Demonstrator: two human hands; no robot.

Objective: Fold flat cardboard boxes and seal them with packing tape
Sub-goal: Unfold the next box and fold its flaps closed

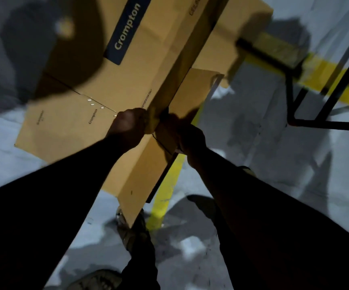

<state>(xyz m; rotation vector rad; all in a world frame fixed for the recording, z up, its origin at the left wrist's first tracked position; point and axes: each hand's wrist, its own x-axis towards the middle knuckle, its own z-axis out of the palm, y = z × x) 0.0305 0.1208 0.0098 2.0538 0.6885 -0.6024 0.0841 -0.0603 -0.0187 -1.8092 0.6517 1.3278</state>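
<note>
From your head camera, your left hand (128,127) and right hand (182,136) both clamp curled fingers on the near end of the long cardboard box (115,80), held above a grey floor (253,147) crossed by a yellow line (165,197); a black metal frame (316,114) stands far right.

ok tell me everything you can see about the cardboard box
The cardboard box is plain brown corrugated board, long and still mostly flat, held tilted above the grey floor. A dark blue band reads "Crompton" in pale letters, with smaller print on the flaps. The flaps near the person hang unfolded; no tape shows. The left hand and right hand both grip it at a long crease near the flaps.
</note>
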